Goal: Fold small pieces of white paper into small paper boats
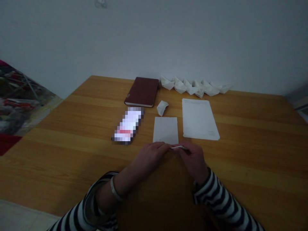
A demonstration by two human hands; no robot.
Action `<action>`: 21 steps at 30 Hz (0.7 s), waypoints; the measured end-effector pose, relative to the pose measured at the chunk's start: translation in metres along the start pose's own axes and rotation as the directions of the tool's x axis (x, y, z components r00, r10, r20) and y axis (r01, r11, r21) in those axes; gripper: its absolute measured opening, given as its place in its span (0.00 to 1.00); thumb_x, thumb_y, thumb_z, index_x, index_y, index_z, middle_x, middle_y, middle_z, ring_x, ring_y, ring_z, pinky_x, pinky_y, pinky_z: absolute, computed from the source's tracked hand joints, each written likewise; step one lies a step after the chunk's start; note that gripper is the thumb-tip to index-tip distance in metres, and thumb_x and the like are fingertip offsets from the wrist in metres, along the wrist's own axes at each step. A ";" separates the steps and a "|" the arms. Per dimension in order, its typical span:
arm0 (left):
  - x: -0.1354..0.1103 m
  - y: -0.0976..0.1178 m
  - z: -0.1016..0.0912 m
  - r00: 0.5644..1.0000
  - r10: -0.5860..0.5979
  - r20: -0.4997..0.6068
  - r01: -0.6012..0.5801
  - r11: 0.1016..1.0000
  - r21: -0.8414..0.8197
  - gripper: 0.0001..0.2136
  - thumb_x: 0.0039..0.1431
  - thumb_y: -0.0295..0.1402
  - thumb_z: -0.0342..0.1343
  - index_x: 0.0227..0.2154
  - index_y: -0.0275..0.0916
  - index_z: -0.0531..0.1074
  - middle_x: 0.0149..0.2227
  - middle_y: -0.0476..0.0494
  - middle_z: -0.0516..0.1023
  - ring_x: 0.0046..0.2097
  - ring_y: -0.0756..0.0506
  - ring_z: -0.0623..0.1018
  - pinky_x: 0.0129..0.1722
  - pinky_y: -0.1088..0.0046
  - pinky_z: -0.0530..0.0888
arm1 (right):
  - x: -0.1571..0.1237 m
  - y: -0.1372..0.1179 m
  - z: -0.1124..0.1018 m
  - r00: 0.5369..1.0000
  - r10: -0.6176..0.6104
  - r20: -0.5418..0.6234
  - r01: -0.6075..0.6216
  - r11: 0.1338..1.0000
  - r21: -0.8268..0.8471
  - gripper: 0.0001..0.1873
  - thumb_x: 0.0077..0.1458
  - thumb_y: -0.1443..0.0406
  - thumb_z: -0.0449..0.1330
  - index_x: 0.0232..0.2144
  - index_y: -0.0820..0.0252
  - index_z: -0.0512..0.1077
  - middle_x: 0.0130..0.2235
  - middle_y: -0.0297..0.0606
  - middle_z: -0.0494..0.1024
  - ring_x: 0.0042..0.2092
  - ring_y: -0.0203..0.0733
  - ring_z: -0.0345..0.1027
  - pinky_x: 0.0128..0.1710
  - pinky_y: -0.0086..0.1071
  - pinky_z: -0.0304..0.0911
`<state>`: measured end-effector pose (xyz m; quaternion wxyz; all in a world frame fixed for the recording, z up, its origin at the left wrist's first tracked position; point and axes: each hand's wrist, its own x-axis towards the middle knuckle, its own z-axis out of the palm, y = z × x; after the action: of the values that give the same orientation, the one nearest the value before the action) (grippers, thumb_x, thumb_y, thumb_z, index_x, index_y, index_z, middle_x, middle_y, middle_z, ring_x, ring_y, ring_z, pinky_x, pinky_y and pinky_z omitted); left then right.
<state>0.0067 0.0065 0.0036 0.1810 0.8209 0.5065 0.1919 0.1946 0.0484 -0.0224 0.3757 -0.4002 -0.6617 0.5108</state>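
Observation:
Between my two hands is a thin folded piece of white paper (179, 147), seen nearly edge-on at the table's near side. My left hand (151, 157) pinches its left end, and my right hand (193, 157) grips the right end with thumb and fingers. Most of the folded paper is hidden by the fingers. Just beyond the hands a lined paper sheet (166, 130) lies flat on the table. Behind that sits a small folded paper piece (162, 108).
A phone (127, 125) with a lit, blurred screen lies left of the sheet. Behind it is a dark red notebook (143, 92). Several folded white paper shapes (193, 86) stand in a row by the wall. To the right lies a stack of lined paper (200, 119) on the wooden table (252, 138).

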 end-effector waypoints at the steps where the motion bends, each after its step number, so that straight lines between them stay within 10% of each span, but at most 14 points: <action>1: -0.001 0.000 0.001 1.000 -0.013 -0.027 0.013 1.000 -0.021 0.10 0.60 0.20 0.51 0.43 0.34 0.72 0.33 0.43 0.77 0.31 0.46 0.74 0.32 0.71 0.72 | -0.001 -0.002 0.000 0.998 -0.062 -0.013 0.062 0.997 -0.051 0.07 0.58 0.63 0.62 0.31 0.57 0.80 0.28 0.35 0.80 0.30 0.38 0.73 0.30 0.30 0.67; 12: 0.005 -0.001 0.007 0.945 -0.202 -0.258 0.068 0.892 -0.447 0.17 0.68 0.32 0.46 0.57 0.42 0.68 0.41 0.41 0.74 0.41 0.46 0.74 0.42 0.68 0.72 | -0.002 -0.005 0.013 0.982 0.014 -0.187 0.036 0.964 0.263 0.11 0.57 0.66 0.63 0.42 0.49 0.80 0.29 0.33 0.82 0.27 0.37 0.73 0.28 0.32 0.72; 17: 0.012 -0.003 0.015 0.848 -0.517 -0.115 0.171 0.472 -0.865 0.22 0.65 0.37 0.53 0.61 0.41 0.63 0.53 0.37 0.73 0.50 0.43 0.75 0.51 0.62 0.72 | -0.001 -0.002 0.009 0.972 -0.064 -0.224 0.099 0.984 0.149 0.13 0.56 0.67 0.64 0.43 0.48 0.80 0.41 0.37 0.83 0.39 0.43 0.77 0.40 0.40 0.75; 21: 0.015 0.001 0.017 0.877 -0.476 0.064 0.157 0.159 -0.975 0.17 0.61 0.37 0.58 0.51 0.35 0.73 0.46 0.35 0.79 0.46 0.42 0.78 0.50 0.62 0.72 | -0.004 -0.001 0.010 0.980 -0.120 -0.158 0.124 0.992 0.013 0.16 0.56 0.66 0.64 0.48 0.47 0.77 0.48 0.39 0.81 0.50 0.47 0.74 0.52 0.46 0.70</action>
<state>0.0217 0.0178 -0.0084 0.6138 0.3727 0.4590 0.5231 0.1866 0.0409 -0.0236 0.4617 -0.3937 -0.6475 0.4611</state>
